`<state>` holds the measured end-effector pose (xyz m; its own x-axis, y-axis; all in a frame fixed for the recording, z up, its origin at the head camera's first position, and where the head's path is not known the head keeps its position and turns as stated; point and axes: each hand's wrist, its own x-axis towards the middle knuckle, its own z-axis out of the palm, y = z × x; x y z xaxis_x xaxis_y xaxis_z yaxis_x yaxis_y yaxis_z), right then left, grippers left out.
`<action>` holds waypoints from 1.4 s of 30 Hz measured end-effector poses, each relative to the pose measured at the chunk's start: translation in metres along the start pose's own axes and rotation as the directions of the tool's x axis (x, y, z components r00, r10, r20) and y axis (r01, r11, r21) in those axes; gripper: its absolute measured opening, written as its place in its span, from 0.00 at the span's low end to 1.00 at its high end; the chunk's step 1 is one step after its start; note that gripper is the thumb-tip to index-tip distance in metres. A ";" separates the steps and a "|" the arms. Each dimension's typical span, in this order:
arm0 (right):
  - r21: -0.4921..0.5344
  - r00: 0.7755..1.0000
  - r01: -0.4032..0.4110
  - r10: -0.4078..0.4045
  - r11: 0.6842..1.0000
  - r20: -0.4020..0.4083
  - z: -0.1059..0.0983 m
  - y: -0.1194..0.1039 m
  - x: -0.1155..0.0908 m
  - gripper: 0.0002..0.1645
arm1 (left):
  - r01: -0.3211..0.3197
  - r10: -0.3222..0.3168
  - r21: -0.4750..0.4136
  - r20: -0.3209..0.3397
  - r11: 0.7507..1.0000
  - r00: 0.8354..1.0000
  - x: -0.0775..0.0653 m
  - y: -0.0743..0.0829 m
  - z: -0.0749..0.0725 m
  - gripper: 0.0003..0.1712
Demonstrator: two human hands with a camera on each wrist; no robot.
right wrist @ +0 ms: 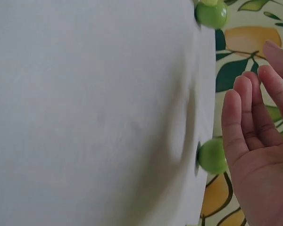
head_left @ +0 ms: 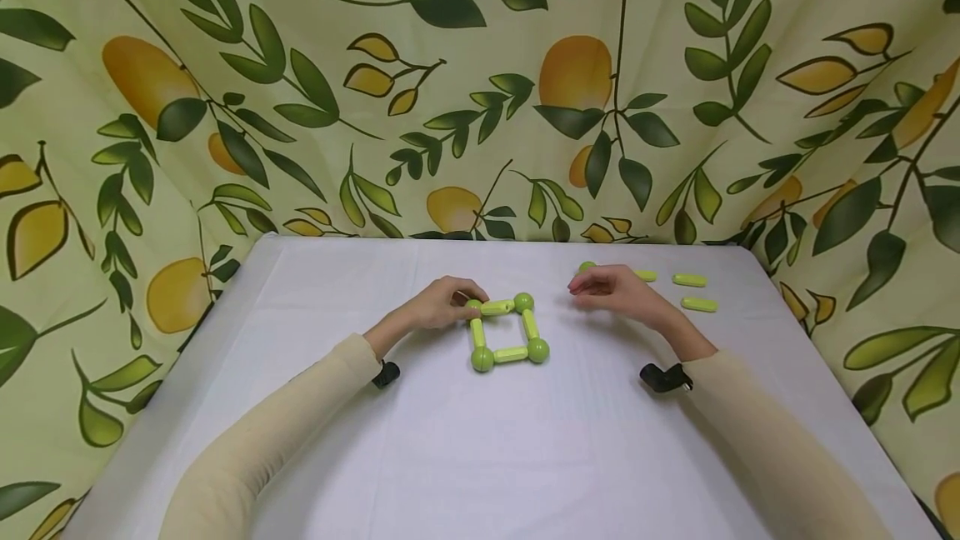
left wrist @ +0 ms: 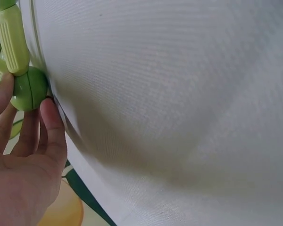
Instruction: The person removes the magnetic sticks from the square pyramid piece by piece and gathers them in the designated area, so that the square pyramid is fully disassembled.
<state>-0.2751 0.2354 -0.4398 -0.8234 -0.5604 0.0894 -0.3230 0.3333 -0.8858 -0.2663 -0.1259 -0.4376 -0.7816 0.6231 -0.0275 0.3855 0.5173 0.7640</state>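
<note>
A square frame of light green sticks (head_left: 512,354) joined by darker green balls (head_left: 537,350) lies on the white-covered table. My left hand (head_left: 442,303) is at its far left corner. In the left wrist view, the thumb and fingers pinch the green ball (left wrist: 32,89) there, and a ribbed stick (left wrist: 13,40) extends from that ball. To the right of the frame is my right hand (head_left: 618,294), its fingers loosely bent and holding nothing. Just beyond that hand sits a loose green ball (head_left: 587,267), partly hidden; the right wrist view shows a ball (right wrist: 212,156) behind the fingers.
Loose light green sticks lie at the far right: one (head_left: 645,275) partly behind the right hand, another (head_left: 689,280) beside it and a third (head_left: 699,304) nearer. A patterned curtain (head_left: 480,148) with leaves and fruit rises along the table's back and sides.
</note>
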 end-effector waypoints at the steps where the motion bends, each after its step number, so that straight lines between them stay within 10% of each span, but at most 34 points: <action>1: -0.004 1.000 0.010 -0.010 1.000 0.004 0.002 -0.001 0.002 0.16 | 0.012 -0.012 0.001 -0.004 1.000 1.000 0.000 0.000 0.000 0.13; 11: 0.043 0.996 0.060 -0.062 0.997 0.059 0.033 -0.016 0.030 0.17 | 0.126 -0.125 0.010 -0.084 0.992 0.989 -0.003 -0.001 0.000 0.14; 42: 0.019 0.985 0.086 -0.088 0.996 0.148 0.082 -0.036 0.065 0.11 | 0.087 -0.088 -0.021 -0.061 0.996 0.994 -0.005 -0.003 -0.005 0.11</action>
<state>-0.2785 0.1243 -0.4394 -0.7137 -0.6934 0.0988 -0.3840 0.2694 -0.8832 -0.2663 -0.1339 -0.4367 -0.8411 0.5381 -0.0549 0.3057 0.5567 0.7724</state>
